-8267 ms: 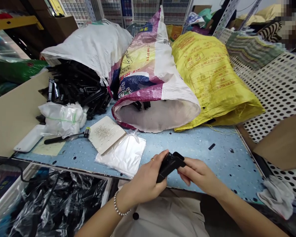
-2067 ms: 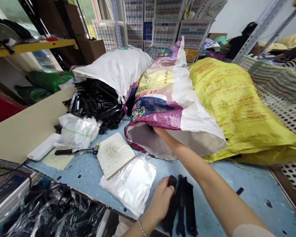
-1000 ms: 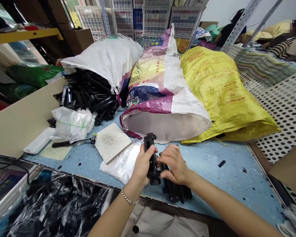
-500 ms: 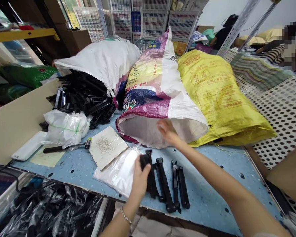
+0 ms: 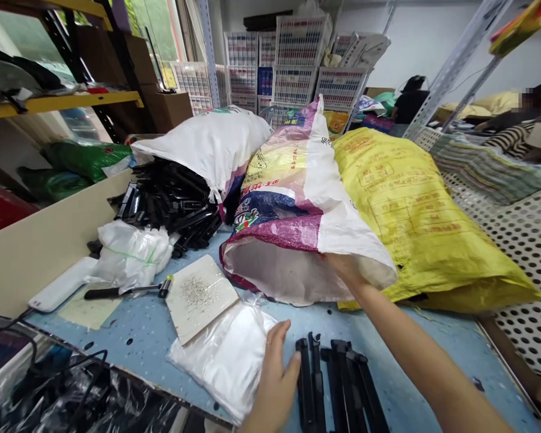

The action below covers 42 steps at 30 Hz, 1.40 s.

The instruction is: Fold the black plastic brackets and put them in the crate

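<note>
My right forearm [image 5: 388, 313] reaches into the mouth of a white, purple and yellow woven sack [image 5: 279, 231]. My right hand is inside it, so its fingers and anything in them are hidden. On the blue tabletop, my left hand [image 5: 277, 376] is open, thumb and fingers apart, beside the leftmost of several long black plastic pieces [image 5: 311, 385]. These lie side by side near the front edge. Left of that hand lies a stack of clear plastic bags [image 5: 228, 352], partly under a pale square board [image 5: 202, 300] sprinkled with small bits.
A hammer [image 5: 126, 290], a bundle of plastic bags [image 5: 133, 252] and a white device [image 5: 63, 285] lie at left. Behind them, more black pieces [image 5: 171, 204] spill from a white sack [image 5: 202, 144]. A yellow sack [image 5: 406, 204] stands at right. Two people are in the background.
My right hand has gone deeper into the sack, out of sight. My left hand has let go of the black piece and opened beside it. The view has tilted up.
</note>
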Available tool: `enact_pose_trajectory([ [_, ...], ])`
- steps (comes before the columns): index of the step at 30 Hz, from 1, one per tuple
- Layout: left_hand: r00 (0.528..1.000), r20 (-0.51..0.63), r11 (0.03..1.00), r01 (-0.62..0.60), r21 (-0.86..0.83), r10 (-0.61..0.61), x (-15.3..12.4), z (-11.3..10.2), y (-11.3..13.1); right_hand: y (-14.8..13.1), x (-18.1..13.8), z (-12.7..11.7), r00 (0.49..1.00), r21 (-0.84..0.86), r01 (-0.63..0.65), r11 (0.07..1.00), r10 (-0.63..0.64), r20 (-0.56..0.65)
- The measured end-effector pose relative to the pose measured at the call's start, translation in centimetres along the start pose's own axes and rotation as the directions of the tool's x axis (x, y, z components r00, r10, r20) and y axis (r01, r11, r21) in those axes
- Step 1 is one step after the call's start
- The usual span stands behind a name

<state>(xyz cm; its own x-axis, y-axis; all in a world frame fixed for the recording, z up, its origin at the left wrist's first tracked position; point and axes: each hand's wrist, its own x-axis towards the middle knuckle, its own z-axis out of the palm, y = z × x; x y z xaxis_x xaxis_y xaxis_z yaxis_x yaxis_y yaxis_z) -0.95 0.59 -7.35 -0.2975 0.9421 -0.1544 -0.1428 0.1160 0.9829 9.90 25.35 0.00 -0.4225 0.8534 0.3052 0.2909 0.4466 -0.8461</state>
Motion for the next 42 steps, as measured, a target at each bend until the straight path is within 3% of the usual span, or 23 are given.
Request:
enact_pose_trajectory([
  [3, 0.997, 0.007, 0.962, 0.073, -0.263, -0.074, 2.1, 0.4, 1.9, 0.6, -5.0, 0.8, 0.982, 0.159, -0.184, 0.97, 0.177, 0.062],
  [5, 0.992, 0.021, 0.887, 0.118, -0.446, -0.121, 3.5, 0.9, 3.4, -0.4, -9.5, 1.3, 0.946, 0.307, -0.323, 0.895, 0.293, 0.141],
  [7, 0.989, 0.097, 0.783, 0.146, -0.604, -0.11, 4.5, 1.2, 4.7, -2.0, -14.1, 1.7, 0.815, 0.573, -0.576, 0.583, 0.464, 0.347],
  [9, 0.972, 0.234, 0.677, 0.194, -0.71, -0.033, 4.6, 1.1, 5.8, -3.5, -17.8, 2.1, 0.684, 0.67, -0.703, 0.238, 0.483, 0.547],
  [10, 0.957, 0.291, 0.644, 0.214, -0.734, 0.014, 4.3, 0.9, 6.2, -4.1, -19.1, 2.3, 0.641, 0.663, -0.736, 0.135, 0.454, 0.619],
  [11, 0.944, 0.327, 0.629, 0.223, -0.744, 0.052, 3.9, 0.8, 6.5, -4.5, -20.0, 2.4, 0.608, 0.634, -0.768, 0.094, 0.419, 0.675],
  [12, 0.936, 0.344, 0.635, 0.22, -0.741, 0.076, 3.3, 0.6, 6.8, -4.9, -20.4, 2.3, 0.585, 0.59, -0.798, 0.12, 0.387, 0.713],
  [13, 0.935, 0.346, 0.665, 0.209, -0.717, 0.079, 2.7, 0.5, 6.9, -5.3, -20.5, 2.2, 0.587, 0.546, -0.808, 0.22, 0.371, 0.719],
  [14, 0.94, 0.335, 0.718, 0.193, -0.669, 0.06, 2.1, 0.5, 7.0, -5.6, -20.1, 2.0, 0.629, 0.506, -0.775, 0.379, 0.377, 0.681],
  [16, 0.957, 0.291, 0.846, 0.163, -0.507, -0.01, 1.0, 0.6, 7.2, -6.5, -18.7, 1.4, 0.802, 0.384, -0.557, 0.736, 0.359, 0.477],
  [17, 0.965, 0.259, 0.899, 0.144, -0.413, -0.036, 0.5, 0.8, 7.3, -7.1, -17.9, 1.1, 0.89, 0.287, -0.403, 0.869, 0.3, 0.343],
  [19, 0.978, 0.205, 0.965, 0.092, -0.245, -0.041, -0.2, 1.0, 7.6, -8.2, -16.1, 0.8, 0.984, 0.061, -0.125, 0.99, 0.116, 0.137],
  [22, 0.991, 0.136, 0.996, -0.008, -0.087, 0.02, -0.9, 1.2, 8.1, -9.6, -14.3, 1.5, 0.997, -0.073, 0.063, 0.995, -0.059, 0.053],
  [25, 0.998, 0.058, 0.999, -0.029, -0.028, 0.03, -0.9, 0.7, 8.4, -10.0, -13.9, 2.9, 0.991, 0.126, -0.078, 0.989, 0.063, 0.118],
  [27, 0.999, 0.035, 0.994, 0.041, -0.104, -0.038, -0.7, 0.0, 8.5, -9.8, -14.5, 3.8, 0.974, 0.214, -0.155, 0.965, 0.113, 0.197],
  [28, 0.995, 0.036, 0.982, 0.093, -0.165, -0.088, -0.5, -0.4, 8.5, -9.6, -15.1, 4.1, 0.973, 0.201, -0.11, 0.973, 0.064, 0.222],
  [30, 0.981, 0.058, 0.937, 0.194, -0.29, -0.185, -0.3, -1.0, 8.7, -9.0, -16.7, 4.6, 0.949, 0.066, 0.169, 0.983, -0.181, 0.258],
  [32, 0.967, 0.097, 0.892, 0.255, -0.374, -0.236, -0.2, -1.4, 8.8, -8.5, -18.2, 4.8, 0.841, -0.132, 0.507, 0.852, -0.456, 0.292],
  [34, 0.954, 0.143, 0.855, 0.301, -0.422, -0.265, -0.2, -1.5, 8.8, -8.1, -19.1, 4.9, 0.727, -0.277, 0.686, 0.673, -0.61, 0.317],
  [36, 0.94, 0.175, 0.83, 0.341, -0.441, -0.293, -0.2, -1.4, 8.7, -7.9, -19.2, 4.8, 0.672, -0.322, 0.74, 0.59, -0.657, 0.342],
  [38, 0.929, 0.195, 0.819, 0.37, -0.437, -0.316, -0.2, -1.3, 8.4, -7.9, -18.9, 4.5, 0.646, -0.314, 0.763, 0.565, -0.658, 0.386],
  [40, 0.925, 0.205, 0.828, 0.379, -0.413, -0.321, -0.4, -1.1, 8.2, -8.0, -18.8, 4.4, 0.638, -0.301, 0.769, 0.565, -0.647, 0.417],
  [42, 0.949, 0.16, 0.874, 0.314, -0.372, -0.273, -1.0, -1.0, 8.1, -8.0, -19.1, 4.6, 0.673, -0.264, 0.734, 0.626, -0.62, 0.402],
])
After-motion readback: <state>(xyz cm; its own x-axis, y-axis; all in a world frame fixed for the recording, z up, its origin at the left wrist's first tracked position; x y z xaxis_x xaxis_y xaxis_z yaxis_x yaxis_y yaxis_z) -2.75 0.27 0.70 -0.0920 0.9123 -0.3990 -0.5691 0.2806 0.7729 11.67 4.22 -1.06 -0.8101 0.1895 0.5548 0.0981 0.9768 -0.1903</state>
